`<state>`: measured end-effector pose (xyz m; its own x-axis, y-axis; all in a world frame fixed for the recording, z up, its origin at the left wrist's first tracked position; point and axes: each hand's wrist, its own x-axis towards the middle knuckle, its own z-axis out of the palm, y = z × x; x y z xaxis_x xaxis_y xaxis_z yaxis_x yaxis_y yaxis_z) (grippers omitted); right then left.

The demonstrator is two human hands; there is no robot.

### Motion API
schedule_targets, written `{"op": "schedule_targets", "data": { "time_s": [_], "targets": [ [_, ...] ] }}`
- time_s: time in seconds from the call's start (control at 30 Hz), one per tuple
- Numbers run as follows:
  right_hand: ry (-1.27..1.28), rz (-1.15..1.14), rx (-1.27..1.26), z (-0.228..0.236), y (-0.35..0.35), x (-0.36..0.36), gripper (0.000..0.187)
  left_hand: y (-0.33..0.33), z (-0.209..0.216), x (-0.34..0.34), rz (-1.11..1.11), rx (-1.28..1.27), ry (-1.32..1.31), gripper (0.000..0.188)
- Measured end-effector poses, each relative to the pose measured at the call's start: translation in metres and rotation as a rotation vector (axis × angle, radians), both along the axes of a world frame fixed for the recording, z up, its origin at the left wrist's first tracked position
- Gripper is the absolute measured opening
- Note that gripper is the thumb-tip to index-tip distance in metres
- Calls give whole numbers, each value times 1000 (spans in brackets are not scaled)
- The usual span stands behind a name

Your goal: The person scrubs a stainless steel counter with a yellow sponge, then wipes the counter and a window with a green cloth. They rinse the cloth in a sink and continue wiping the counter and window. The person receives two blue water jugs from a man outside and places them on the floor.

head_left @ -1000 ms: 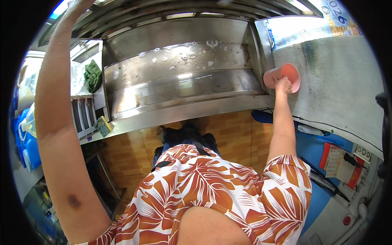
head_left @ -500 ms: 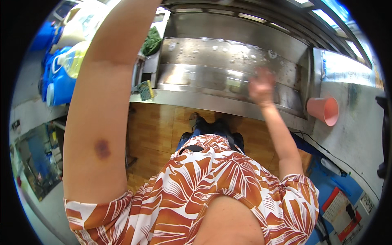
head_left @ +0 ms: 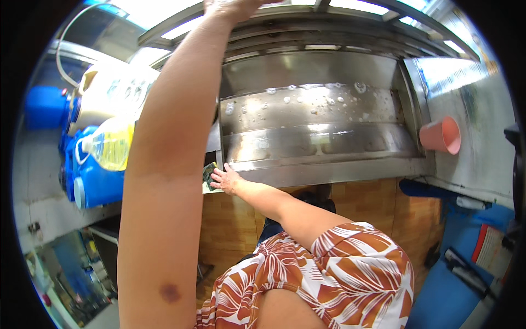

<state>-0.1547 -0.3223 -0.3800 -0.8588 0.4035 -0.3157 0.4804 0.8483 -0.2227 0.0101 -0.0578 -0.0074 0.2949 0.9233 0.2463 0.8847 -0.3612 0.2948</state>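
Right hand [head_left: 229,180], fingers spread open, meets the sponge [head_left: 207,175] left of centre, probably kept by the steel rim [head_left: 339,173] for easy reach; left hand [head_left: 234,7], top edge, grip unclear.

Bare left arm [head_left: 167,159] stretched up and forward, nearly straight, small dark round mark [head_left: 170,293] on its upper part. Left hand [head_left: 235,7] at far end, partly out of sight, grip unclear. Bare right arm [head_left: 274,204] angled low across body toward person's left, elbow bent. Right hand [head_left: 226,180] back upward, fingers [head_left: 217,178] spread apart.
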Motion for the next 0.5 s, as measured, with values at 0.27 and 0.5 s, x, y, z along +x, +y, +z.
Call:
{"op": "schedule_targets", "data": {
  "time_s": [0.27, 0.5],
  "targets": [
    [335, -105, 382, -15, 0, 6, 19, -1, -3, -7, -12, -35, -38, 53],
    [40, -142, 13, 20, 10, -9, 29, 34, -17, -22, -105, 160, 328, 84]
  ]
}}
